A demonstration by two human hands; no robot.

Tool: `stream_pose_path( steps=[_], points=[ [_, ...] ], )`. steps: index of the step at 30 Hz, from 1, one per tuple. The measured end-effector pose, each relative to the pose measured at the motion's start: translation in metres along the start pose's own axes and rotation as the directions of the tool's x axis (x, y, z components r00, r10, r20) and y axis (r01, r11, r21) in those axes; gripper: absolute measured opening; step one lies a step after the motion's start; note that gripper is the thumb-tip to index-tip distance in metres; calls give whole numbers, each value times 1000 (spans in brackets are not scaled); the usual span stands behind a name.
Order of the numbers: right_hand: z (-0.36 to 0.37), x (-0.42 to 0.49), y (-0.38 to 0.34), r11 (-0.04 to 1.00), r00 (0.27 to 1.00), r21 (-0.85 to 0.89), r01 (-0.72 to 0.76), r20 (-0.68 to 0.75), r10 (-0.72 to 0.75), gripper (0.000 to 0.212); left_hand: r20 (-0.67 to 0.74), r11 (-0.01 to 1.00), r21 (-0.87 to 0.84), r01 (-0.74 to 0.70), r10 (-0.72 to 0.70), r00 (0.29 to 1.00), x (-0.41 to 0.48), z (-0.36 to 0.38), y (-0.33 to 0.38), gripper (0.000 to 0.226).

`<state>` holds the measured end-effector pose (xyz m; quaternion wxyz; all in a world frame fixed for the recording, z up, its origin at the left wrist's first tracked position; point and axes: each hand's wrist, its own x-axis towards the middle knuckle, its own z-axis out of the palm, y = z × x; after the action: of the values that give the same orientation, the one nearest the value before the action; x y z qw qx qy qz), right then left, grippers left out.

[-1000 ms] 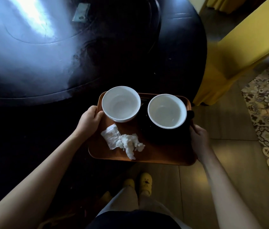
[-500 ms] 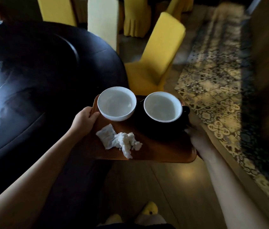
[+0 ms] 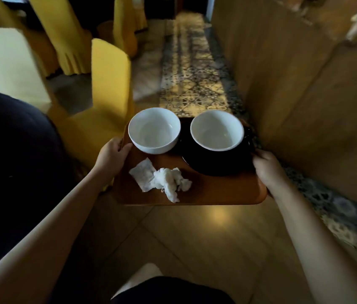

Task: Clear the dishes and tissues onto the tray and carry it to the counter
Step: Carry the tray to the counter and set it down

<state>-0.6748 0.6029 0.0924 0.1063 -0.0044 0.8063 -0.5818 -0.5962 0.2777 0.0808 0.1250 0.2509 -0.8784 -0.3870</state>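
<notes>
**Tray (image 3: 217, 194) clear of table (image 3: 8, 139); carry begun**

Table, ahead a second ago, now lies left of the left hand (image 3: 113, 154), whose fingers (image 3: 126, 148) clasp the tray rim. Between the grips: tissues (image 3: 164, 182), two bowls (image 3: 154, 130). The right hand (image 3: 267, 170) clasps the opposite rim. Loading judged complete; carrying remains.

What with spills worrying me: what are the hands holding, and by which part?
Both hold the brown tray: the left hand grips its left edge beside the white bowl, the right hand its right edge beside the black saucer.
</notes>
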Motion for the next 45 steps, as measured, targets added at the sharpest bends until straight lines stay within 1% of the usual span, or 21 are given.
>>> stream_pose_path(
  steps=[1,3,6,9,12,15,17,19,23,26,28,29,31,32,33,34,35,38,41,43,45],
  points=[
    [-11,2,3,1000,999,1,-6,-31,6,28,30,1000,-6,-19,19,999,8,11,9,26],
    [-29,3,6,1000,995,-5,-21,-97,21,25,76,998,-24,-66,67,995,23,31,26,29],
    [-54,11,14,994,975,63,-90,-200,101,27,140,987,-28,-157,160,977,47,65,54,30],
    [-76,23,16,982,952,124,-144,-255,172,25,204,983,-45,-177,182,962,74,100,83,31],
    [-99,42,21,971,937,158,-178,-273,216,21,284,960,-74,-270,280,917,111,135,110,30],
    [-118,62,15,958,929,213,-192,-274,247,22,355,950,-107,-293,312,881,151,168,142,29],
    [-130,80,11,953,919,254,-167,-309,244,22,393,941,-131,-313,339,855,177,190,166,32],
    [-139,97,5,956,901,252,-150,-364,238,23,432,933,-151,-327,360,827,200,212,192,32],
    [-162,130,-1,943,840,302,-140,-468,275,27,516,916,-195,-351,401,757,239,250,244,30],
    [-179,148,-4,940,812,321,-113,-515,274,24,589,909,-285,-303,415,694,258,272,277,25],
    [-194,161,-2,941,793,323,-97,-547,269,28,676,911,-377,-168,395,623,268,288,297,21],
    [-203,166,0,940,784,329,-93,-558,273,33,723,906,-415,-82,383,575,273,296,307,19],
    [-221,179,4,935,770,344,-83,-573,280,40,786,890,-455,33,385,484,283,313,324,21],
    [-232,186,7,933,764,352,-79,-580,284,38,804,886,-459,60,385,453,289,324,333,25],
    [-243,194,11,930,758,359,-80,-584,291,30,815,887,-457,69,386,433,292,334,343,30],
    [-255,201,15,930,753,357,-85,-588,295,23,818,889,-454,57,391,423,294,345,354,34],
    [-267,209,21,931,750,353,-89,-591,296,22,817,889,-456,40,400,415,297,356,366,35],
    [-308,234,35,940,736,329,-92,-614,287,33,816,877,-478,47,424,394,302,392,402,28],
    [-355,262,39,950,740,307,-62,-624,250,38,802,861,-506,43,452,391,311,428,439,23],
    [-387,281,37,955,746,292,-55,-624,234,32,796,855,-515,55,454,400,316,451,464,23],
    [-419,298,36,960,746,274,-56,-628,222,19,790,852,-521,47,460,405,320,474,491,20]
  ],
)
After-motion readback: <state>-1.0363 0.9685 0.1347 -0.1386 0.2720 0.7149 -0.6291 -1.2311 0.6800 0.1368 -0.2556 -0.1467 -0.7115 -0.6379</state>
